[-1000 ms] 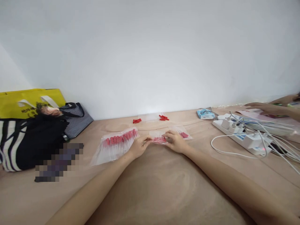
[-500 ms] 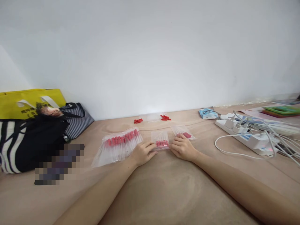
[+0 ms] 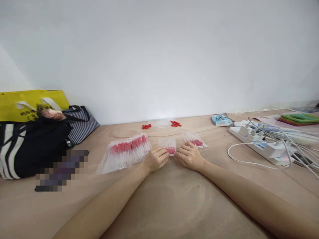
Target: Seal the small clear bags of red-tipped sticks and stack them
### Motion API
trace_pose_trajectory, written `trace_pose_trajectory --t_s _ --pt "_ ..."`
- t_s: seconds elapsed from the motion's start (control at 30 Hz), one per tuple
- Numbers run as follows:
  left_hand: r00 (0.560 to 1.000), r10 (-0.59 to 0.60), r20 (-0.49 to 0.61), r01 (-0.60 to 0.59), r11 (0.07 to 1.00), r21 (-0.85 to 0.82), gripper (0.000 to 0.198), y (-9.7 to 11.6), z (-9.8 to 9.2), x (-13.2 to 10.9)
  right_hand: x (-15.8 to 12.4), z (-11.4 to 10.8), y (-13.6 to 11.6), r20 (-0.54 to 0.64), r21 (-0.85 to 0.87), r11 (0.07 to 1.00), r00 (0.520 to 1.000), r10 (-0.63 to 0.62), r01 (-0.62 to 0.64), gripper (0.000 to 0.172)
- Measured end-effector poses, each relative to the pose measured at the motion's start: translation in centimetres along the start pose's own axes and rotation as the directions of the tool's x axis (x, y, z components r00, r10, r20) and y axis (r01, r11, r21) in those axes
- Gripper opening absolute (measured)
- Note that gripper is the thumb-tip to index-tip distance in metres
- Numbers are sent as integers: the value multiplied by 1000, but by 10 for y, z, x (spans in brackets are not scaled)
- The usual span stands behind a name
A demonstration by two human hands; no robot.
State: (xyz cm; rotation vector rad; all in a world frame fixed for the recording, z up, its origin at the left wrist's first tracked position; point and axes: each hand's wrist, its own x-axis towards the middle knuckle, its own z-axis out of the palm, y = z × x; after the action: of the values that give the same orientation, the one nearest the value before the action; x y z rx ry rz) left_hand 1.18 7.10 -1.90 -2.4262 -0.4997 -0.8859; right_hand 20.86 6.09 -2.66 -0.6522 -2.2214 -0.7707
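Between both hands lies a small clear plastic bag [image 3: 167,142] with a row of red pieces [image 3: 170,150] at its near end. My left hand [image 3: 156,159] has its fingers closed on the bag's near left corner. At the near right corner, my right hand [image 3: 190,156] pinches the same bag. Beyond the right hand, partly covered by its fingers, is another clear bag [image 3: 195,136] with red pieces in it. To the left of my left hand, several overlapping filled bags [image 3: 124,154] lie fanned out, red pieces showing along their far ends.
Against the wall lie two loose groups of red pieces [image 3: 147,126], with thin clear bags [image 3: 162,123] between them. A power strip [image 3: 261,146] with plugs and white cables is on the right, near a blue mask packet [image 3: 221,120]. Bags [image 3: 27,149] and a blurred-out dark object [image 3: 62,171] are left.
My hands have drawn slightly closer together at the bag's near edge, the left hand curling more over its corner. The view has shifted slightly.
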Motion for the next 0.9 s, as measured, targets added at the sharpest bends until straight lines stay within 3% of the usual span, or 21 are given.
trace_pose_trajectory --t_s 0.33,0.67,0.9 --pt "1000 -21 14 21 1000 9 17 2 2 2 -1 5 1 -8 58 997 999 52 -52 18" --pt "1000 -24 -13 24 1000 10 14 2 2 4 3 3 -2 18 6 999 999 50 -50 20" --pt "999 49 -23 -48 998 47 15 4 -1 7 6 3 -6 15 -35 999 1000 5 -5 18"
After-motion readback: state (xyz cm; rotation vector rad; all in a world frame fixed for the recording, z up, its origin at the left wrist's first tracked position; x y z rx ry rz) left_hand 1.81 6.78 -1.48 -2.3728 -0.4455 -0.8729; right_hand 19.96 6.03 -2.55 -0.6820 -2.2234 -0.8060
